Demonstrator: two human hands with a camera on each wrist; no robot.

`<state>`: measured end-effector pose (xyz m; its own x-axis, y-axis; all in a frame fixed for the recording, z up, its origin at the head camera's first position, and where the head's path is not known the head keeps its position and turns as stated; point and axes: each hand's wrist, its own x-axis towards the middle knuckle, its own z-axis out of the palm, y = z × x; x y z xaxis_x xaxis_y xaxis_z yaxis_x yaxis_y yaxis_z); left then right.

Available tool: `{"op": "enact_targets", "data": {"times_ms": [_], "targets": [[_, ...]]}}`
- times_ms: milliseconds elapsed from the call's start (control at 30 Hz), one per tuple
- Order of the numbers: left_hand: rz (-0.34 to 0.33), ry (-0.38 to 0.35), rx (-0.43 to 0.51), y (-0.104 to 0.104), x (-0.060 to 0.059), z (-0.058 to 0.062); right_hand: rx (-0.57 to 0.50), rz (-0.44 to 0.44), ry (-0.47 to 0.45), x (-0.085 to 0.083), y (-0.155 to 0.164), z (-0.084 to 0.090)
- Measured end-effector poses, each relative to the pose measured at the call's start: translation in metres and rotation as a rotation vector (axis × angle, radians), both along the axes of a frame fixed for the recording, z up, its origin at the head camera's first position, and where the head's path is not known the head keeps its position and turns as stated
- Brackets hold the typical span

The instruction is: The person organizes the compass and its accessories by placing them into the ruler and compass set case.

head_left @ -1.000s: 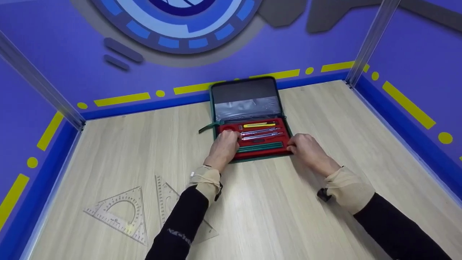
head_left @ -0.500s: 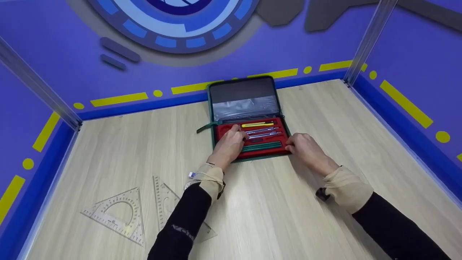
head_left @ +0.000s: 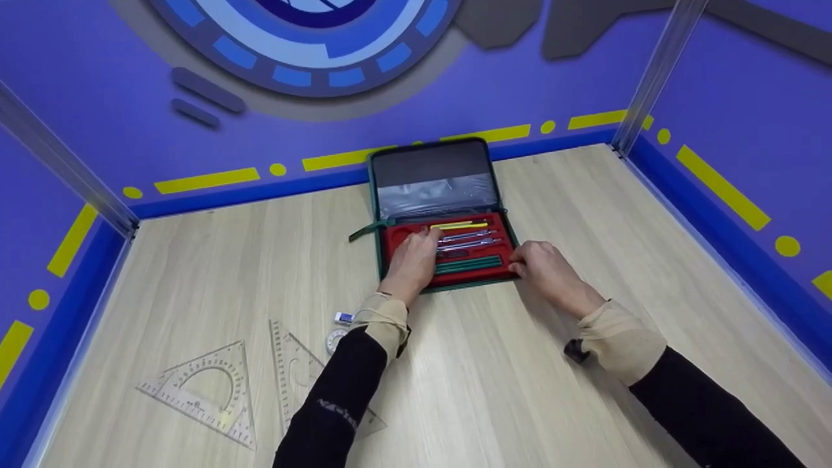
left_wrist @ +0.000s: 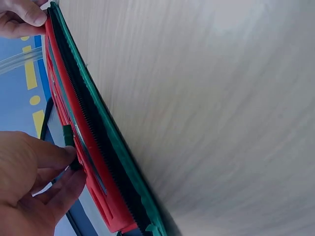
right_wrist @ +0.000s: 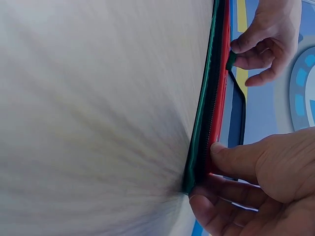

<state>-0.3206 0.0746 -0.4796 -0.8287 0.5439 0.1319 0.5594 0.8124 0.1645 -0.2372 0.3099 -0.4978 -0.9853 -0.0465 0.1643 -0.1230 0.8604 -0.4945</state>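
Observation:
A green zip case (head_left: 374,195) stands open at the back of the table, its lid leaning up. Its red tray (head_left: 447,279) holds a yellow cutter (head_left: 460,225), two silver compasses (head_left: 467,245) and green pencils (head_left: 469,264). My left hand (head_left: 411,259) is over the tray's left part. In the left wrist view, its thumb and fingers pinch a small dark green cylinder (left_wrist: 68,136) at the tray's surface. My right hand (head_left: 549,268) pinches the case's right front corner, thumb on the red tray edge, fingers underneath, as the right wrist view shows.
Two clear set squares, one (head_left: 207,393) with a protractor cutout and one (head_left: 279,364) partly under my left sleeve, lie at the front left. Beside that sleeve are a small white-and-blue block (head_left: 343,318) and a round dial-like piece (head_left: 335,339). Blue walls enclose the table.
My left hand has shifted right and deeper over the tray. Its sleeve has moved off the white-and-blue block and the round piece. My right hand keeps its hold on the corner.

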Motion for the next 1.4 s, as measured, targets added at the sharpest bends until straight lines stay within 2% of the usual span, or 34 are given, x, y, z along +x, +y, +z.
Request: {"op": "enact_targets", "data": {"times_ms": [200,333,433,600,800,1133,1300,1400], "targets": [[-0.031,-0.014,0.023,-0.003,-0.002,-0.001,0.009,0.021,0.026,-0.002,-0.002,0.001],[-0.037,0.025,0.029,-0.006,-0.002,0.000,-0.001,0.032,0.024,-0.002,-0.003,0.002],[0.005,0.054,-0.011,-0.008,-0.002,0.000,0.000,0.027,0.019,-0.003,-0.004,0.003],[0.095,0.059,-0.074,-0.010,-0.001,0.002,0.010,0.027,0.025,-0.005,-0.005,0.003],[0.106,0.082,-0.040,-0.019,-0.001,0.007,0.013,0.045,0.032,-0.007,-0.006,0.005],[0.113,-0.072,0.118,-0.065,-0.003,0.031,0.000,0.025,-0.015,-0.008,-0.006,0.003],[0.123,-0.192,0.135,-0.089,0.001,0.040,0.008,0.027,-0.007,-0.004,-0.001,0.001],[0.101,-0.223,0.126,-0.099,0.003,0.046,0.012,0.023,0.019,-0.003,0.003,0.003]]}}
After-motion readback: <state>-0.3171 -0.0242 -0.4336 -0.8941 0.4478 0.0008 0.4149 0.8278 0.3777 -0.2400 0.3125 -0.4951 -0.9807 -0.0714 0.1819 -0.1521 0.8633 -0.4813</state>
